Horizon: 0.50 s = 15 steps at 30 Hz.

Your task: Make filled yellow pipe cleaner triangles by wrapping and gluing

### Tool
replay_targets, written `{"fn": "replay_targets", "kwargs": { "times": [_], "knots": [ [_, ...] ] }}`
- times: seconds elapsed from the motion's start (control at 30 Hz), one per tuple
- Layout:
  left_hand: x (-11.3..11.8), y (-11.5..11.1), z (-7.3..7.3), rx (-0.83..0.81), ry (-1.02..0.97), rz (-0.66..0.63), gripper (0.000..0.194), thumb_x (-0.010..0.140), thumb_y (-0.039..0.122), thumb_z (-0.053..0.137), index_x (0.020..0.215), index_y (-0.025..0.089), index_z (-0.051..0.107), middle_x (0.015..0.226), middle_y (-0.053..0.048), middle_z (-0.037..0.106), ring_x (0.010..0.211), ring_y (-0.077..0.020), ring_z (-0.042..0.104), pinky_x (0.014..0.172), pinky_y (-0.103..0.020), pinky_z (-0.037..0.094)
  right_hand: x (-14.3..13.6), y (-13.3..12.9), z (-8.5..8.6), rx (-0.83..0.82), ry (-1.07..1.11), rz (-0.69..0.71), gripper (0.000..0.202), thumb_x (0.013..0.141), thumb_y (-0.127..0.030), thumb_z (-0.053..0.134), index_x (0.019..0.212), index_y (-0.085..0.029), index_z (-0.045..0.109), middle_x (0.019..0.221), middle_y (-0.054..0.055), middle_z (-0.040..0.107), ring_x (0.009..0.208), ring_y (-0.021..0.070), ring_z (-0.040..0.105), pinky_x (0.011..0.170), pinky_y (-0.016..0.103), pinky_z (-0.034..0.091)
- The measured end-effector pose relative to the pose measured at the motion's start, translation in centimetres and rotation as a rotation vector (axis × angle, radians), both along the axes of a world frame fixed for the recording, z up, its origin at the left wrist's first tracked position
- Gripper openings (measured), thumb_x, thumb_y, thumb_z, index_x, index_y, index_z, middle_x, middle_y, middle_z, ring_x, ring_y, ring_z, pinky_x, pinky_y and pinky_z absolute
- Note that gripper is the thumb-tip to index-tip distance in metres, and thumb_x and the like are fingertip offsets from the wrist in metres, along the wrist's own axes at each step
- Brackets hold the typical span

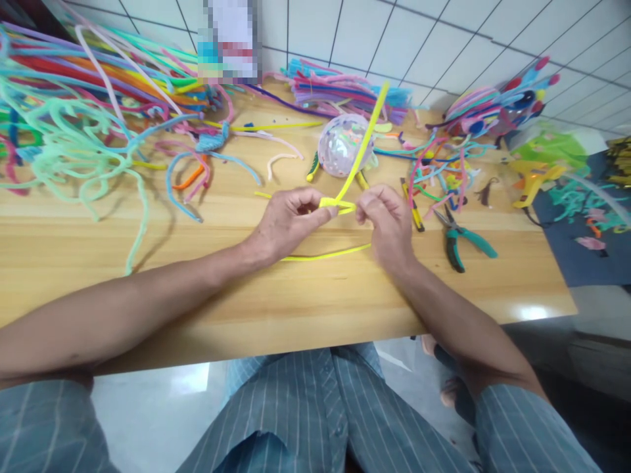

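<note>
Lighting: bright, pale, fairly even across the wooden surface (315, 302). Glare: one white hotspot sat near the right front corner; further reflections lay on the glossy floor (148, 414). Shadows: soft, brownish, beside the mint-green pipe cleaners (144, 223); dimness below the surface at right. Distortion: wide-angle, the wall tiles' (315, 33) joints splaying toward upper right. Focus: slightly soft throughout, the gold bundle (618, 161) smeared at the right edge. Coarse pixel blocks obscured an upright object (231, 39) at top.
</note>
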State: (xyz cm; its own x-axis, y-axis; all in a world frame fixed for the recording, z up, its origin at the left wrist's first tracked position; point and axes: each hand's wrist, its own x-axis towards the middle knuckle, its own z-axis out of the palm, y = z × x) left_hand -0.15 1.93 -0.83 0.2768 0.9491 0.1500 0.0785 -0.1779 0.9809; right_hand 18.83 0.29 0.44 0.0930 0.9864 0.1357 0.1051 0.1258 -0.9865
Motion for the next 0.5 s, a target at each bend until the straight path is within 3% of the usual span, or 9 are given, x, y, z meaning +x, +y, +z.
{"fn": "replay_targets", "kwargs": {
  "times": [0.1, 0.2, 0.5],
  "knots": [
    [0.31, -0.22, 0.2, -0.214, -0.093, -0.073, 0.037, 0.078, 0.049, 0.083, 0.068, 0.019, 0.064, 0.066, 0.001, 0.06, 0.064, -0.0128, 0.05, 0.061, -0.026, 0.04, -0.05, -0.25, 0.38, 0.079, -0.094, 0.005, 0.021, 0.084, -0.042, 0.078, 0.086, -0.025, 0.067, 0.084, -0.001, 0.066, 0.08, 0.0155, 0.06, 0.079, 0.03, 0.051],
    [0.44, -0.24, 0.24, -0.318, -0.128, -0.113, 0.04, 0.072, 0.05, 0.088, 0.067, 0.019, 0.065, 0.065, 0.002, 0.059, 0.063, -0.0118, 0.048, 0.062, -0.026, 0.039, -0.06, -0.28, 0.2, 0.066, -0.128, 0.076, 0.014, 0.084, -0.034, 0.076, 0.086, -0.024, 0.067, 0.085, -0.001, 0.067, 0.08, 0.0153, 0.062, 0.079, 0.031, 0.052],
    [0.25, 0.25, 0.0, -0.367, -0.148, -0.139, 0.035, 0.069, 0.046, 0.089, 0.071, 0.017, 0.069, 0.067, 0.003, 0.061, 0.063, -0.0102, 0.049, 0.064, -0.025, 0.038, 0.18, 0.25, -0.57, 0.069, -0.17, 0.127, 0.01, 0.082, -0.029, 0.071, 0.078, -0.021, 0.066, 0.069, -0.004, 0.064, 0.063, 0.0112, 0.056, 0.064, 0.027, 0.049]
  ]
}}
